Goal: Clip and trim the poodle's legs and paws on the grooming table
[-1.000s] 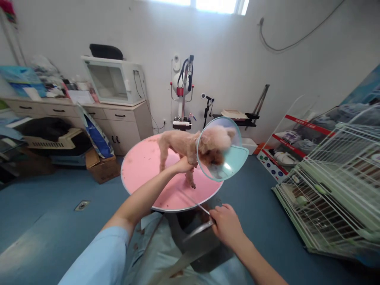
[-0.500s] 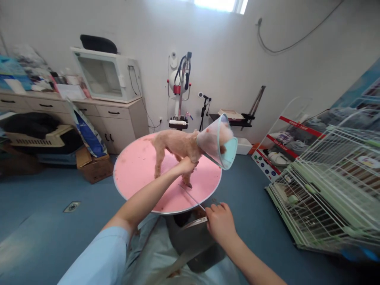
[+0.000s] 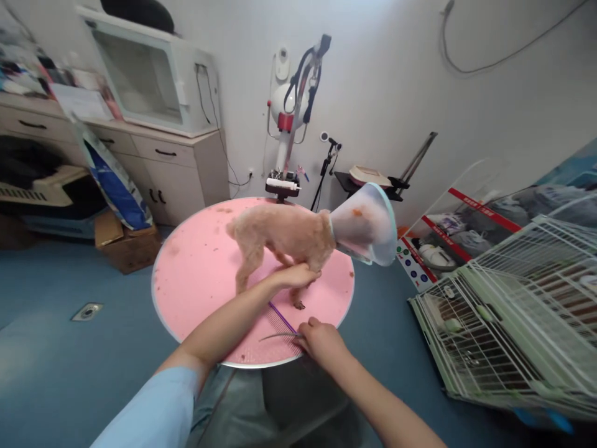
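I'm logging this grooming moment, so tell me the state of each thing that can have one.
dog: standing on the pink table, cone on its neck
left hand: gripping the dog's front leg
right hand: closed on scissors, beside a purple comb
wire cage: tipped over on the floor

dog (image 3: 280, 233) on table (image 3: 196, 280), cage (image 3: 508, 323) right

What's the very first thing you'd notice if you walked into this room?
A small tan dog stands in the middle of a round pink table, wearing a clear plastic cone round its head. The left hand holds the dog at its front leg, and the right hand holds a purple comb and what looks like scissors at the table's near edge. White wire cages lean at the right.
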Available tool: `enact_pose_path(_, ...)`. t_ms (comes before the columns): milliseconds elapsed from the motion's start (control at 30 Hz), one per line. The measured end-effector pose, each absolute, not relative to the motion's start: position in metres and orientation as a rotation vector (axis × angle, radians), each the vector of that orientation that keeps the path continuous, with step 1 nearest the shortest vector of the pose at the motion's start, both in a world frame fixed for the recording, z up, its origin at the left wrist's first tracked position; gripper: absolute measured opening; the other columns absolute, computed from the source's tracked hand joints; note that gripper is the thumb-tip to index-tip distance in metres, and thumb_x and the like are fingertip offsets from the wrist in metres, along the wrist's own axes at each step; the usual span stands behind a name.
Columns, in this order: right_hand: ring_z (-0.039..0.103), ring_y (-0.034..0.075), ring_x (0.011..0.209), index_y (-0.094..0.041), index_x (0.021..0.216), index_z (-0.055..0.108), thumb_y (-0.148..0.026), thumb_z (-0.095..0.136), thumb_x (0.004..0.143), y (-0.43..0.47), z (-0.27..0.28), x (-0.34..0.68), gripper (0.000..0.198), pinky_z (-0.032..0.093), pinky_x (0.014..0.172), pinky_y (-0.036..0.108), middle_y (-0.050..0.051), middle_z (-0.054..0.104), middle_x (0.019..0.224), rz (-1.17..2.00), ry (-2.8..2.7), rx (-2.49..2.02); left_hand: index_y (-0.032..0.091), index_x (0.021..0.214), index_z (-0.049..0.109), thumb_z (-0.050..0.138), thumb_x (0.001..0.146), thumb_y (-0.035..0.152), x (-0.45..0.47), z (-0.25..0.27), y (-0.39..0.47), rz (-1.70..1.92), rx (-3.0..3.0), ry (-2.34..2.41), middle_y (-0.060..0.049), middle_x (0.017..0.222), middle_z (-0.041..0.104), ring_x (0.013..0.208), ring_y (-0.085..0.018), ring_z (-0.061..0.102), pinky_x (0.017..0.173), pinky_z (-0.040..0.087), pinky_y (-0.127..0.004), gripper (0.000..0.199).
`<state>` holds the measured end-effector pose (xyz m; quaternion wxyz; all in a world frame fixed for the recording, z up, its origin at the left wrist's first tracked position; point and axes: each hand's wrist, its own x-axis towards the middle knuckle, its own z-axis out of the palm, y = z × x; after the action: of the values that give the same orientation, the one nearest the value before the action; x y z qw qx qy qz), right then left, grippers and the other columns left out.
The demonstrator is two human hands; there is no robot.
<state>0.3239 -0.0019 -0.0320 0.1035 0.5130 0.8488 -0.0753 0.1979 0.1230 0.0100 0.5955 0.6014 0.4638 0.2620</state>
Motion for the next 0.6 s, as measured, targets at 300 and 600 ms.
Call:
enact_pose_path(300, 0.062, 0.014, 0.068, -0.017, 0.091, 0.056, -0.029, 0.039, 0.095, -0.004, -0.005, 0.376, 0.02, 0.043, 0.067, 0.026, 0.003, 0.065, 0.074, -1.168, 2.195, 1.387, 0.019, 0.061, 0.032, 0.046, 0.077, 0.016, 0.198, 0.001, 0.142, 0.573, 1.175, 0.555, 0.007, 0.047, 0.034, 0.041, -0.005, 0.03, 0.044, 0.024, -0.02, 0.021)
enact_pose_path(600, 0.071, 0.015, 0.064, -0.01, 0.114, 0.062, -0.034, 0.091, 0.05, 0.014, -0.024, 0.415, 0.074, 0.056, 0.06, 0.022, 0.008, 0.073, 0.082, -2.585, 0.98, 0.758, 0.02, 0.058, 0.029, 0.049, 0.077, 0.023, 0.179, 0.013, 0.142, 0.507, 1.218, 0.584, 0.007, 0.046, 0.027, 0.038, -0.004, 0.022, 0.038, 0.016, -0.021, 0.027)
